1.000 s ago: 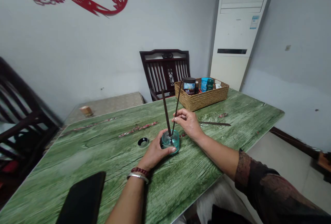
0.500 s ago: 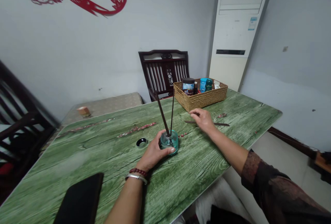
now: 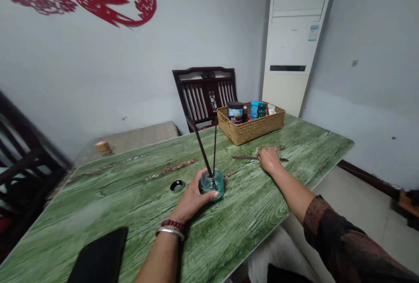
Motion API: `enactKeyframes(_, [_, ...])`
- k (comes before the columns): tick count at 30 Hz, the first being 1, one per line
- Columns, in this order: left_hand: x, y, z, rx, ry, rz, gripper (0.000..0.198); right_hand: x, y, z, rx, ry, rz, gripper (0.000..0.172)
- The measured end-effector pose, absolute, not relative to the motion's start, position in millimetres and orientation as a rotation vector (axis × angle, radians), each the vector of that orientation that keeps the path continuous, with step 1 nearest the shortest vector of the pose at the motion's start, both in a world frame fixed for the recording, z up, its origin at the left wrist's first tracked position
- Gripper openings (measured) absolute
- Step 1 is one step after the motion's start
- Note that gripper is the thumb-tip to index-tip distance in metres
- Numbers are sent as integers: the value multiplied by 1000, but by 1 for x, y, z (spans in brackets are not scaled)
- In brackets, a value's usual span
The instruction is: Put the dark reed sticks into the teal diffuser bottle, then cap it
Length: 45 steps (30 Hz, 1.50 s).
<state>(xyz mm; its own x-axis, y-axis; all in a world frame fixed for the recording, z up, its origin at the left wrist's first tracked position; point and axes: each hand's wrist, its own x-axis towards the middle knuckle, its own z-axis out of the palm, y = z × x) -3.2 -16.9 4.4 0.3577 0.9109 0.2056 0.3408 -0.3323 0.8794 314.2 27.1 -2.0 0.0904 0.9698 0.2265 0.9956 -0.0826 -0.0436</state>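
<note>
My left hand (image 3: 191,201) is wrapped round a small teal glass bottle (image 3: 214,185) that stands on the green table (image 3: 137,204). Two dark thin sticks (image 3: 206,150) stand in the bottle's neck, leaning apart. My right hand (image 3: 269,160) rests farther right on the table, its fingers closed down on another dark stick (image 3: 244,158) that lies flat there. A small black round cap (image 3: 177,185) lies just left of the bottle.
A wicker basket (image 3: 252,128) with jars and bottles stands at the table's far side. Behind it is a dark wooden chair (image 3: 203,95); a white standing air conditioner (image 3: 291,43) is in the corner. A black flat object (image 3: 98,259) lies near me on the left.
My right hand has let go of the second stick in the bottle and moved right, down onto the stick lying on the table. My left hand has stayed on the bottle.
</note>
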Motion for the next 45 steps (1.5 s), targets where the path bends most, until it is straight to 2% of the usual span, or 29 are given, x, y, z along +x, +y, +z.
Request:
enactKeyframes(15, [-7,-12,-6,1869,1017,973,80,305,23,-1,-2046,-2027,-315,30])
enactKeyframes(18, [-7,-12,-7,1878,1002,974,78,302,17,13,-1871,-1921,-376,26])
enactKeyframes(20, [-7,-12,-7,1880,990,976,77,296,9,31,-1603,-1786,-357,21])
enactKeyframes(24, [-6,-14,-4,1867,997,992,78,271,-8,78,-1006,-1442,42,11])
enactKeyframes(29, [-5,-14,-4,1868,1029,991,79,226,-13,109,-603,-1224,546,13])
enactKeyframes(33, [-5,-12,-6,1890,1014,994,79,199,-7,100,-613,-1247,669,14])
enactKeyframes(45, [-6,-9,-9,1931,994,991,79,169,-4,72,-838,-1481,624,13])
